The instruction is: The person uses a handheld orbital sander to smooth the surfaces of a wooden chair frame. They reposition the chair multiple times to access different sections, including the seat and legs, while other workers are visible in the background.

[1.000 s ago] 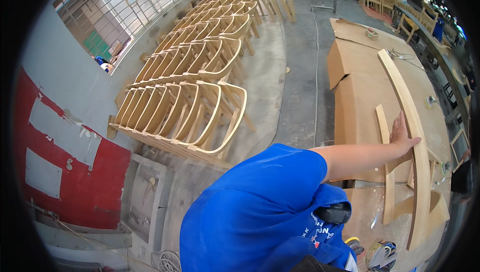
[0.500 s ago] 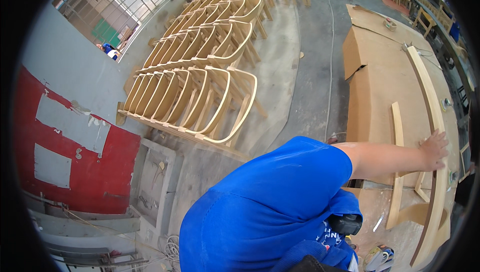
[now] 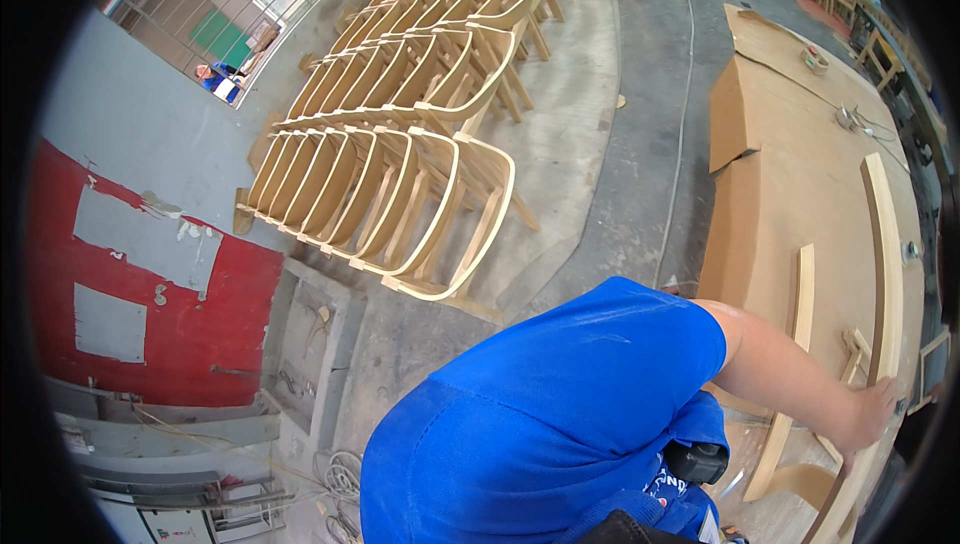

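Observation:
My left arm in a blue sleeve reaches right over a workbench (image 3: 790, 174) covered in brown cardboard. My left hand (image 3: 868, 416) is closed over a long, pale, slightly curved wooden strip (image 3: 884, 264) near the bench's far side. The strip's lower end runs on past the hand toward the bottom of the view. Beside it, nearer my body, lies a shorter wooden strip (image 3: 803, 304). Small joined wooden pieces (image 3: 856, 352) rest between the two. A curved wooden part (image 3: 808, 482) lies below my forearm. My right hand does not show.
Rows of pale wooden chair frames (image 3: 400, 204) stand on the floor at left. Cables (image 3: 855, 122) and a small roll (image 3: 815, 59) lie on the bench. A loose cable (image 3: 683, 144) crosses the floor. Another person in blue (image 3: 220, 82) is by the far-left window.
My left hand has moved down along the long strip, toward the bottom of the view, and its spread fingers have drawn in. The strip has shifted the same way. The view has tilted slightly.

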Tool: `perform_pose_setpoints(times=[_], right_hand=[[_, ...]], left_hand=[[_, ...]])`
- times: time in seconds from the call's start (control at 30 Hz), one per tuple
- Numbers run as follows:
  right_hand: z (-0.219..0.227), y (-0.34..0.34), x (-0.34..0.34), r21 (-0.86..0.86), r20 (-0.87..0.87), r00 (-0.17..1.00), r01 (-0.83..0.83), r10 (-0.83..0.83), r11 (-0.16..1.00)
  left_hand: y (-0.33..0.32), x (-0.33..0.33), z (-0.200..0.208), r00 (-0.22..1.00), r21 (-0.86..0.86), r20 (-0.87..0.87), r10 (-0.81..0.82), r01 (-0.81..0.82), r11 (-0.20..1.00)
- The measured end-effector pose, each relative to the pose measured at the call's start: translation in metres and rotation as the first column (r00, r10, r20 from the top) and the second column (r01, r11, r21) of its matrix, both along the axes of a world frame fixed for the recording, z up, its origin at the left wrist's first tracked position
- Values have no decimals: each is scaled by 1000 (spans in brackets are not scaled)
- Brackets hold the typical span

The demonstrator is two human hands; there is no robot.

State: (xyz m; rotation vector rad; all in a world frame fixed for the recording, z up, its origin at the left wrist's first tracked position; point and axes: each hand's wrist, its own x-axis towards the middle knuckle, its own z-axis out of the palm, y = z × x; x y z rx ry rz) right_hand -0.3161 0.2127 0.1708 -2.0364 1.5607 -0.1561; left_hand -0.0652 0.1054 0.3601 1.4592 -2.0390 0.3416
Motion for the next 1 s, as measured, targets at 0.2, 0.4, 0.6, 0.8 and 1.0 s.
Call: perform_pose_setpoints(times=[0.2,0.4,0.6,0.8,1.0], right_hand=[[-56,3,42,188,-52,998,-31,41,982],[-99,24,68,341,-55,994,-69,93,938],[-105,43,69,390,-2,994,-96,105,916],[-43,133,21,174,-47,990,142,-136,975],[60,203,-48,0,-12,846,534,-534,846]], left_hand=[[1,16,2,973,124,92,-212,201,972],[21,15,0,986,35,139,-94,90,995],[22,17,8,986,47,127,-104,99,994],[21,0,-9,958,151,198,-208,180,972],[54,2,18,958,-158,-80,-275,260,953]])
